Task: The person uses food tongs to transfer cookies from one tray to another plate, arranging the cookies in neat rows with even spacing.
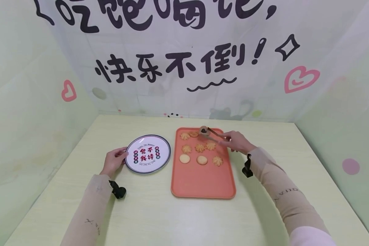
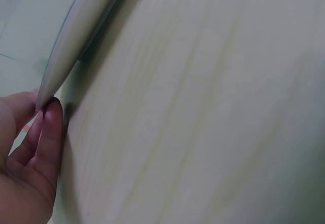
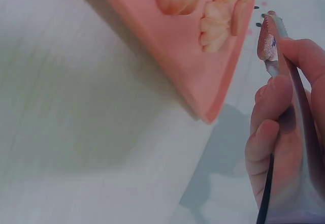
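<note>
My left hand pinches the left rim of a round white plate with a dark blue border and red lettering. In the left wrist view, thumb and fingers meet at the edge of the plate. My right hand holds metal tongs over the far right part of an orange tray. At the tongs' tips shows a round brown cookie with a dark centre. Serrated tips of the tongs appear in the right wrist view; their grip on the cookie is unclear there.
On the tray lie several flower-shaped cookies, pale round cookies and a brown round cookie. A pale wood-grain table carries plate and tray. Behind it rises a white printed backdrop, with walls at both sides.
</note>
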A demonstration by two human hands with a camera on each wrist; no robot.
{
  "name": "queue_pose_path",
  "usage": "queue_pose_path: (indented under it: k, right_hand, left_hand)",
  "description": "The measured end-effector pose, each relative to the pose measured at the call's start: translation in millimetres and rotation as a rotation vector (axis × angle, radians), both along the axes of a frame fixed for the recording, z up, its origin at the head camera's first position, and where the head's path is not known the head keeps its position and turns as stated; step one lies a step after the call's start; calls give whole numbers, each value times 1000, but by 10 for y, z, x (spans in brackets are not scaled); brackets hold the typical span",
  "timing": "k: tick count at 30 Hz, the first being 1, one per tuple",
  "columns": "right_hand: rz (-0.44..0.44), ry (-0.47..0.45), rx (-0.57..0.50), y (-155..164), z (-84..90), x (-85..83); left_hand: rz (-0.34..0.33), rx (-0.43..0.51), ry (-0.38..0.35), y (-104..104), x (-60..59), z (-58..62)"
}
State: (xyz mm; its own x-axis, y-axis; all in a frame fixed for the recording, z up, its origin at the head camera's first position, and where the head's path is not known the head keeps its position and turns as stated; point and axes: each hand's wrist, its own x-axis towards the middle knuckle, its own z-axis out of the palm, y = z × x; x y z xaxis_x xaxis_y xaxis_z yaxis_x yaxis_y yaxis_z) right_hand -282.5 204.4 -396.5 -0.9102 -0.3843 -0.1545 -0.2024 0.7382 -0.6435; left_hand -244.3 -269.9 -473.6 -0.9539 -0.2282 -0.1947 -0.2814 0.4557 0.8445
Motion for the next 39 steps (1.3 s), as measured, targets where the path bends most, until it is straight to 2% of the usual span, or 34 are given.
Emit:
queue_pose_path:
  k: [9, 18, 26, 31, 39]
  right_hand:
    - [59, 40, -11, -220, 185, -34]
    - [138, 98, -10, -638, 212, -95]
    - [242, 67, -44, -1121, 245, -85]
    - [287, 65, 14, -1413, 243, -98]
    - [310, 141, 138, -1764, 175, -144]
  left_hand:
    - [0, -3, -6, -3, -16, -10]
    - [-4, -4, -4, -17, -7, -21]
    - [-1, 4, -8, -18, -3, -6]
    - [3, 28, -10, -20, 10, 0]
    - [-5, 57, 4, -9, 20, 34]
